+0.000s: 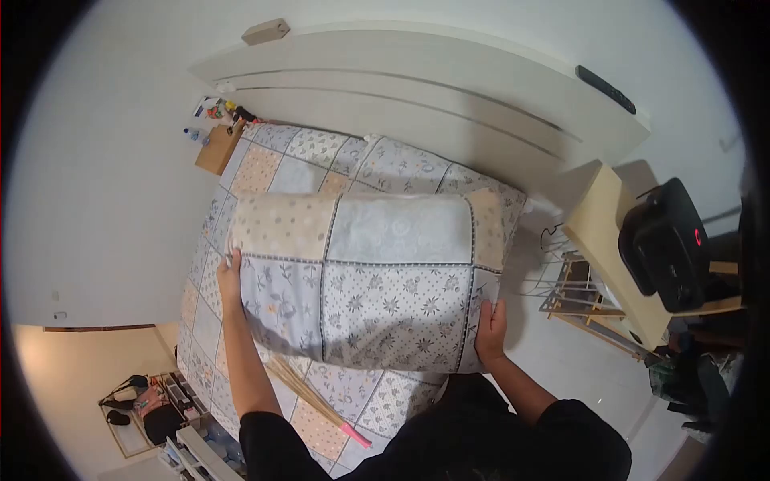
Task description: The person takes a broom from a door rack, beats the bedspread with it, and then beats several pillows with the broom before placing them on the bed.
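A patchwork-print pillow point(393, 297) is held up in front of me, above the bed. My left hand point(230, 276) grips its left edge, and my right hand point(491, 327) grips the lower right edge; the fingers of both are partly hidden behind it. Beyond it, a second pillow point(405, 164) in matching fabric lies at the head of the bed. On the patterned bedsheet point(212, 321) below rests a bed broom point(309, 393) of thin sticks with a pink handle, its upper end covered by the pillow in my hands.
A pale headboard point(361, 60) spans the back, with a black remote point(605, 90) and a small box point(265, 32) on its top. At right, a black appliance point(670, 244) stands on a wooden table point(589, 216). A wooden nightstand point(216, 152) is at far left.
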`<state>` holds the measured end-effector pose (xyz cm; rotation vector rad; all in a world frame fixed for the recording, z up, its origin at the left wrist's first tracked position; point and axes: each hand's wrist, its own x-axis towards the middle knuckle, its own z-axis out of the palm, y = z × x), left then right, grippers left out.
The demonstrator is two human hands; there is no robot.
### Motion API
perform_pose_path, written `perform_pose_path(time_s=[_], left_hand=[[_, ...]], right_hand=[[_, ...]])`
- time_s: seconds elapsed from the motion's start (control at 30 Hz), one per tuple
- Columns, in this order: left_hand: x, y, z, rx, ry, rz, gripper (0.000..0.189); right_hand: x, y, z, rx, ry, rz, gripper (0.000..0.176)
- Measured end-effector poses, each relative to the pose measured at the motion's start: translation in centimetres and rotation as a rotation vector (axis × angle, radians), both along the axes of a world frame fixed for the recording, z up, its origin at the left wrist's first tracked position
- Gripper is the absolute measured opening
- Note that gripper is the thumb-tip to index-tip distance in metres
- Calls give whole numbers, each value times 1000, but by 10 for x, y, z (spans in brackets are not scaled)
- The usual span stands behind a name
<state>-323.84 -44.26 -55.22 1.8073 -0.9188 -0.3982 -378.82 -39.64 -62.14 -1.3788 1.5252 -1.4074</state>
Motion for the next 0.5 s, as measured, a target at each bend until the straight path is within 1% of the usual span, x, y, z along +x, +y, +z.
perform_pose_path(time_s=[0.07,0.13,0.17,0.2,0.23,0.27,0.3,0.33,0.37,0.4,0.43,0.47,0.5], left_hand=[[-33,-7,35,-22,19,-24,48],[-22,-41,22,-12,-29,-114,55],[-23,-67,14,-84,-89,-137,64],[-25,-90,2,-159,-140,-155,73],[-21,-111,-11,-136,-137,-129,82],[-16,-118,-32,-112,-133,-101,91],[-17,-109,-63,-62,-146,-109,93],[-38,-154,-78,-12,-169,-78,96],[-50,-149,-115,-31,-108,-90,94],[-69,-131,-142,2,-61,-63,92],[-106,-100,-140,-62,221,-135,89],[-129,-87,-155,193,628,-74,86],[-152,-72,-178,73,898,-56,86]], right_hand=[[2,24,0,-18,8,-54,24],[2,33,-17,-33,-35,-168,26],[-1,33,-26,-24,-39,-182,26],[-5,26,-37,-5,-27,-258,30],[-6,23,-50,19,-14,-336,33],[-8,20,-73,30,-4,-344,33],[-13,18,-103,133,28,-317,38],[-35,-52,-108,233,54,-248,42],[-38,-59,-109,232,59,-249,42],[-39,-63,-113,258,26,-241,47],[-38,-65,-122,302,-16,-232,54],[-36,-68,-109,309,-15,-230,54],[-31,-68,-73,374,-223,-228,59]])
